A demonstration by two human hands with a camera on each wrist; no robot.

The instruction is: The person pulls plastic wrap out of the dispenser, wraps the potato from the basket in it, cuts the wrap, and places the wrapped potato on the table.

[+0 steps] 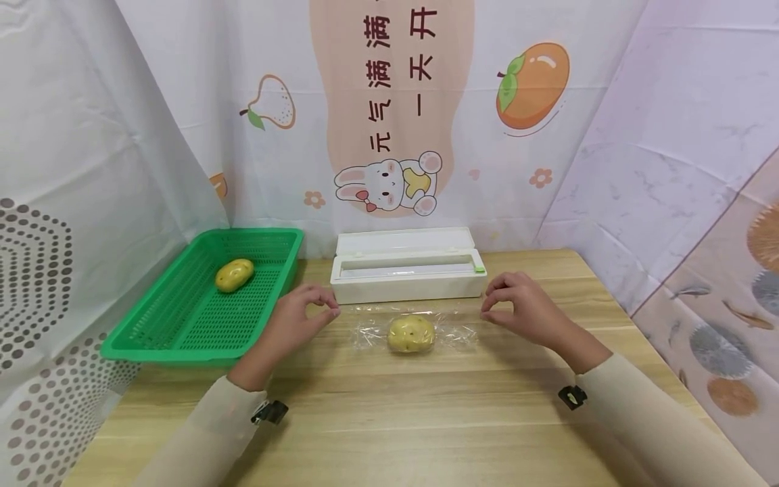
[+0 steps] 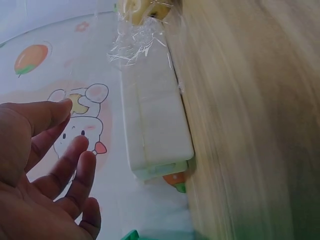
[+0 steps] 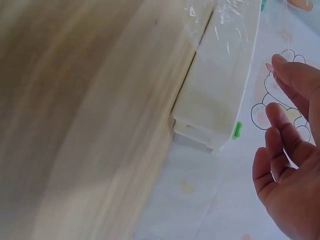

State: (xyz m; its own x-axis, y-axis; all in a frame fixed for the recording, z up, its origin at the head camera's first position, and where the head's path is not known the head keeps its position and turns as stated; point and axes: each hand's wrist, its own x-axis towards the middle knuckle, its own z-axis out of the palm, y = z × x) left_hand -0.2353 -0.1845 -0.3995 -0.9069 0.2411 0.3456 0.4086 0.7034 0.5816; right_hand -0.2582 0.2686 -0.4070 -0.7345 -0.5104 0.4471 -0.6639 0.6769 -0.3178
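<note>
A yellow potato (image 1: 411, 333) lies in clear plastic wrap (image 1: 455, 333) on the wooden table, with crinkled film spreading to both sides. My left hand (image 1: 299, 321) is at the wrap's left end, thumb and index fingertips together at the faint film edge. Opposite it, my right hand (image 1: 525, 308) pinches in the same way at the right end. In the wrist views, the other fingers of the left hand (image 2: 55, 165) and the right hand (image 3: 292, 145) are loosely bent. Just behind the potato stands a white wrap dispenser box (image 1: 408, 289), its lid (image 1: 404, 240) raised.
On the left, a green basket (image 1: 189, 355) holds another potato (image 1: 234, 275). A green slider (image 1: 479, 268) sits at the dispenser's right end. Printed cloth (image 1: 243, 169) hangs behind the table (image 1: 389, 419).
</note>
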